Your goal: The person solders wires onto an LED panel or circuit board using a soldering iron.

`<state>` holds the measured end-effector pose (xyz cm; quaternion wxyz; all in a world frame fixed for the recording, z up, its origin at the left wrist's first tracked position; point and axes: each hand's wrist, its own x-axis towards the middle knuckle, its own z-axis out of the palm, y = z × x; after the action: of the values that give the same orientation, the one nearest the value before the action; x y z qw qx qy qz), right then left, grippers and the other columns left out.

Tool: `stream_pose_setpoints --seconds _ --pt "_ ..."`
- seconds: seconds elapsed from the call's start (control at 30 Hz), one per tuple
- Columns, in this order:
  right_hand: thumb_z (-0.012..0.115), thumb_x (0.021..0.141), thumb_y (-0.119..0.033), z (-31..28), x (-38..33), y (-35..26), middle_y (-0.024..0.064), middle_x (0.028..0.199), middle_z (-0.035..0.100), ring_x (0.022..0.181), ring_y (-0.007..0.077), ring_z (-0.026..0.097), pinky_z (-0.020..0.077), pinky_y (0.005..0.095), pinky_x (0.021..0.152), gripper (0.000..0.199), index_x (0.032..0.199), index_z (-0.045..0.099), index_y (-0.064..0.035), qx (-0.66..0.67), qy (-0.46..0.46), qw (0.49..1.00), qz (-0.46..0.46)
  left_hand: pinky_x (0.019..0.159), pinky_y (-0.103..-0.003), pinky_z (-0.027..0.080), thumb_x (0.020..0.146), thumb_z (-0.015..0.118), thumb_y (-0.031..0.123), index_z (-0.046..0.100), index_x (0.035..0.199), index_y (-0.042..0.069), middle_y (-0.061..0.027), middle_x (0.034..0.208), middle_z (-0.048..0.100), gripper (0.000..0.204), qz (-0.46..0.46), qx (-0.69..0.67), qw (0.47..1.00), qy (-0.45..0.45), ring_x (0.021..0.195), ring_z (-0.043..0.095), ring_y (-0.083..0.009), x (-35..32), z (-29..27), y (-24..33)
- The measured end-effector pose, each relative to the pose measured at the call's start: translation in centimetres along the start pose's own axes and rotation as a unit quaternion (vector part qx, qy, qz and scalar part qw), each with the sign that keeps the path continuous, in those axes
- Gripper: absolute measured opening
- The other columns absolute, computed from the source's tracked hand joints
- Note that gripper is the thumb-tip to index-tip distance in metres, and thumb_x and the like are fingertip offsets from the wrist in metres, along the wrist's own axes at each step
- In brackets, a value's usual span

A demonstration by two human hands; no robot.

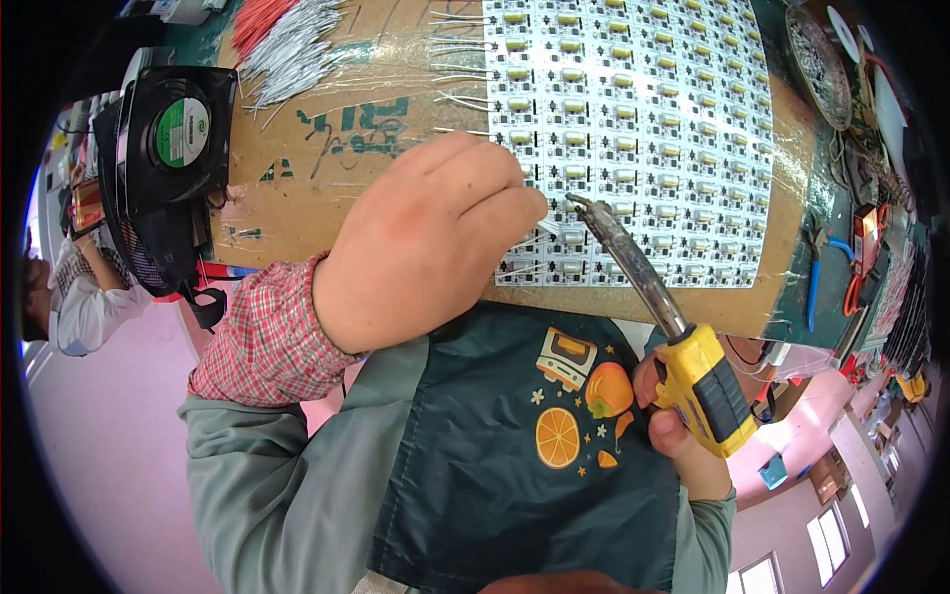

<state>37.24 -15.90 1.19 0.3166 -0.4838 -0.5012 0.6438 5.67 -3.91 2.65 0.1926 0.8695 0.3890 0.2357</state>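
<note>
A large panel of small white circuit boards lies on the cardboard in front of me, with yellow and black parts on each board. My left hand is over its left side, thumb and fingers pinched on a white wire whose end shows by the fingertips. My right hand grips the yellow and black handle of a soldering iron, partly hiding the fingers. The iron's dark tip is at the boards, just right of the left fingertips. White wires stick out leftward from boards along the panel's left edge.
Bundles of white wires and red wires lie at the far left. A black fan stands at the left edge. Blue-handled pliers and a round dish are on the right. Another person sits at far left.
</note>
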Motion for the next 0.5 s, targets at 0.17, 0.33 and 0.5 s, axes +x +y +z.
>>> stream_pose_setpoints --seconds 0.17,0.33,0.5 --pt "0.073 0.086 -0.038 -0.21 -0.09 0.78 0.0035 0.080 0.064 0.070 0.0247 0.064 0.0486 0.0337 0.063 0.031 0.090 0.067 -0.0076 -0.060 -0.022 0.998 -0.019 0.071 -0.038 0.052 0.074 0.071 -0.002 0.070 0.099 0.006 -0.0075 0.088 0.061 0.026 -0.032 -0.002 0.999 -0.029 0.081 0.061 -0.0279 -0.08 -0.06 -0.07" --pt "0.072 0.086 -0.039 -0.11 0.05 0.62 0.0046 0.078 0.063 0.071 0.0282 0.065 0.0490 0.0359 0.062 0.029 0.085 0.065 -0.0103 -0.084 -0.032 0.996 -0.001 0.068 -0.038 0.052 0.075 0.070 -0.003 0.070 0.098 0.006 -0.0072 0.085 0.060 0.025 -0.032 -0.015 0.999 -0.027 0.079 0.061 -0.0276 0.10 0.17 -0.19" --pt "0.069 0.087 -0.041 -0.52 -0.14 1.11 0.0062 0.081 0.064 0.075 0.0311 0.065 0.0504 0.0376 0.063 0.030 0.085 0.065 -0.0109 -0.145 -0.058 0.988 -0.010 0.067 -0.038 0.052 0.074 0.070 -0.002 0.070 0.097 0.005 -0.0074 0.085 0.060 0.025 -0.026 -0.002 0.999 -0.043 0.078 0.061 -0.0278 0.28 0.01 -0.23"
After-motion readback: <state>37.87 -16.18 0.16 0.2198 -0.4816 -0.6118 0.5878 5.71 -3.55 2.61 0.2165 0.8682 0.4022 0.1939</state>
